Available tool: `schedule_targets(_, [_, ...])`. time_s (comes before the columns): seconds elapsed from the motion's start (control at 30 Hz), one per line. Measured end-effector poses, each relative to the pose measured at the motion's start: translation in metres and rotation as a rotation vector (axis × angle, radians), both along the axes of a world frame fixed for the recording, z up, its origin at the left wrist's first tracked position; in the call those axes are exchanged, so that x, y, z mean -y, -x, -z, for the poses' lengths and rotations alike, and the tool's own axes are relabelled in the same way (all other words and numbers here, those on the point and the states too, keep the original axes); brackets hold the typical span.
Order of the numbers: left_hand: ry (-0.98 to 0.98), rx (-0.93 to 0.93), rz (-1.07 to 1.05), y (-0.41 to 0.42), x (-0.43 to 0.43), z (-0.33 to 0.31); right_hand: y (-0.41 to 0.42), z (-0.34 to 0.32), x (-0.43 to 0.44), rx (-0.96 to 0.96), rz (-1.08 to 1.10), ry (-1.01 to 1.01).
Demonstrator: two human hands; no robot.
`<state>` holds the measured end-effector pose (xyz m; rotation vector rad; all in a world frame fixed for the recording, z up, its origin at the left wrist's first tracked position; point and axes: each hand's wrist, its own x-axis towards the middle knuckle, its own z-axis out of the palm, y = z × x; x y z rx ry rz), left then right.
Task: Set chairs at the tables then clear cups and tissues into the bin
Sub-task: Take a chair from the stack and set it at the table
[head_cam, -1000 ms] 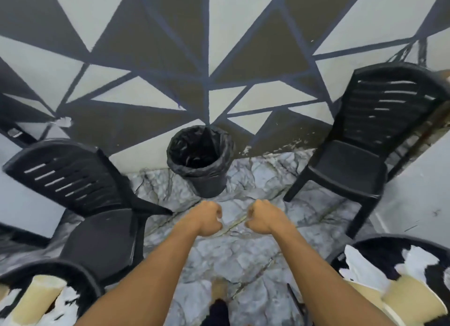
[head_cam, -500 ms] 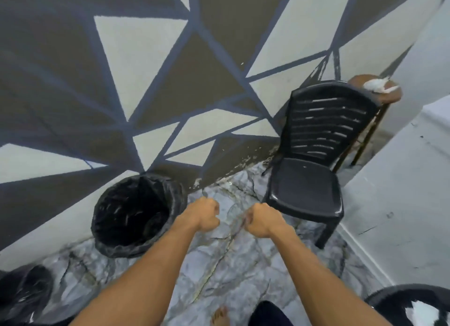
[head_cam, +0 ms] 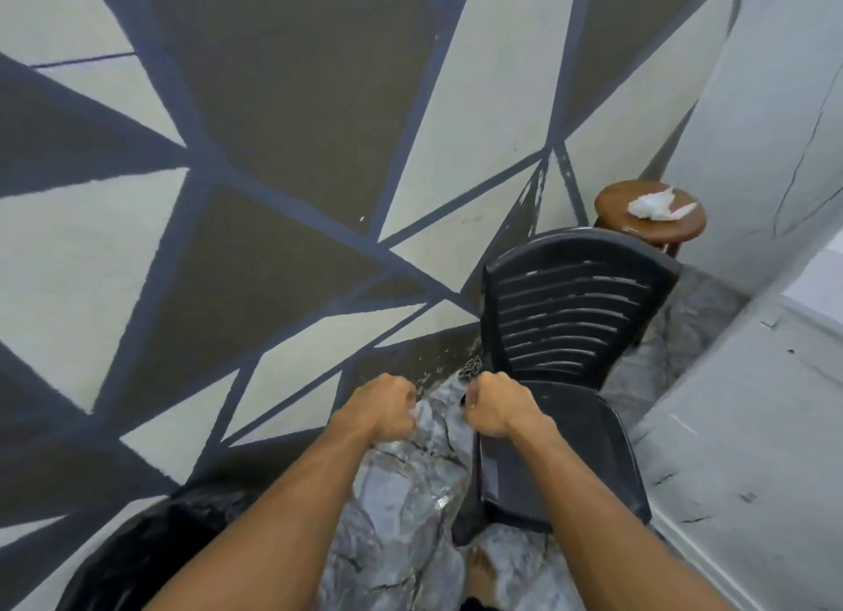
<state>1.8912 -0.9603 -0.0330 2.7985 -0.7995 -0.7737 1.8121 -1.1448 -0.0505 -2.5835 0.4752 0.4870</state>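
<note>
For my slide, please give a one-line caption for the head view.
Left hand and right hand, both fisted and empty, before a black chair; a tissue lies on the brown stool behind.

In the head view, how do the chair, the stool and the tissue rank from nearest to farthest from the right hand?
1. chair, right next to the right hand, on its right side.
2. stool, behind the chair, in the corner.
3. tissue, on the stool's top, only slightly farther.
</note>
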Motion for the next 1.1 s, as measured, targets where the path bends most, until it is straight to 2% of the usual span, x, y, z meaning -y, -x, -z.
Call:
schedule_targets(0.27, [0.026, 0.04, 0.078, -0.118, 0.115, -0.033, -0.094, -0.035, 0.111, 0.047, 0.095, 0.003])
schedule_targets(0.47, [0.119, -0.01, 0.197, -0.19, 0.209, -0.037, -0.134, -0.039, 0.18, 0.05, 0.273, 0.01])
schedule_targets(0.53, [0.136, 0.001, 0.288, -0.214, 0.239, -0.036, -0.149, -0.034, 0.196, 0.068, 0.428, -0.026])
schedule_targets(0.67, [0.163, 0.04, 0.457, -0.271, 0.305, -0.033, -0.193, -0.016, 0.22, 0.097, 0.946, -0.276])
schedule_targets(0.77, [0.187, 0.123, 0.66, -0.307, 0.358, -0.032, -0.227, 0.0, 0.217, 0.139, 1.171, -0.428])
schedule_targets(0.87, [0.21, 0.263, 0.953, -0.32, 0.402, -0.028, -0.252, 0.011, 0.204, 0.285, 1.34, -0.538])
schedule_targets(1.0, [0.148, 0.248, 1.368, -0.302, 0.447, -0.021, -0.245, 0.003, 0.203, 0.389, 1.481, -0.648])
schedule_targets(1.1, [0.23, 0.252, 1.625, -0.26, 0.468, -0.023, -0.207, -0.022, 0.191, 0.437, 1.506, -0.753])
